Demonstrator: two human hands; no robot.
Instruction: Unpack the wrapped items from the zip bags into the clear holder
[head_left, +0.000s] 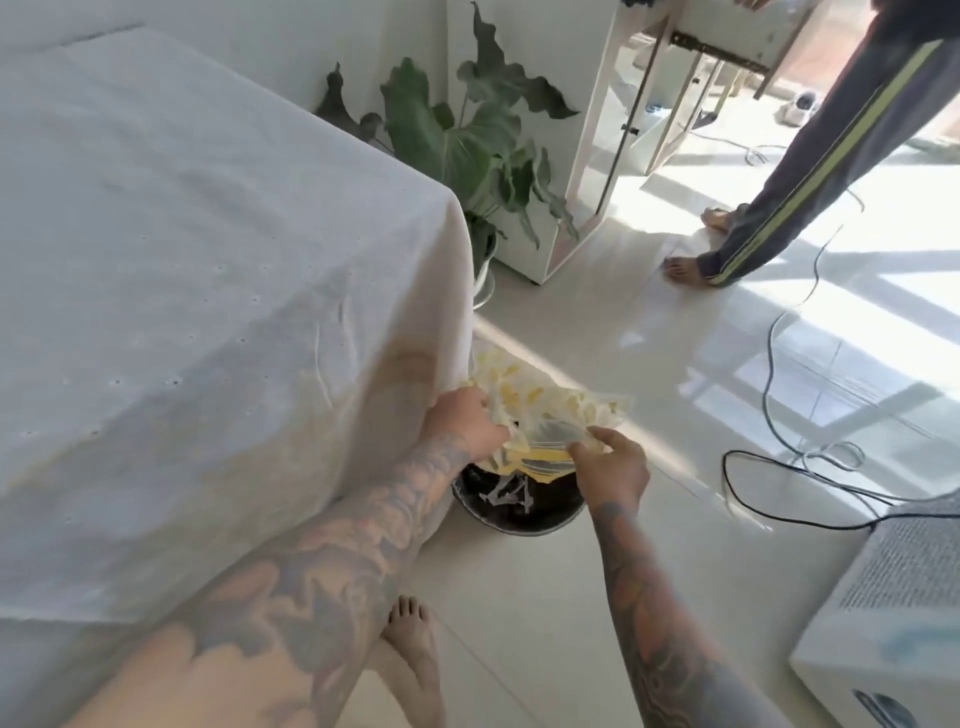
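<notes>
Looking down past our bare foot (410, 631) on the tiled floor (545, 597), we see both tattooed forearms reach over a round dark bin (519, 506) beside the cloth-draped table (208, 260). Our right hand (613, 467) pinches the near edge of the clear zip bag (550, 415) between thumb and fingers; our left hand (465, 421) curls its grip round the bag's left side. The bag, showing yellow through the plastic, hangs between the two hands just above the bin. Beyond stand a leafy potted plant (467, 135), trailing cables (779, 338), and another person's legs (810, 171).
</notes>
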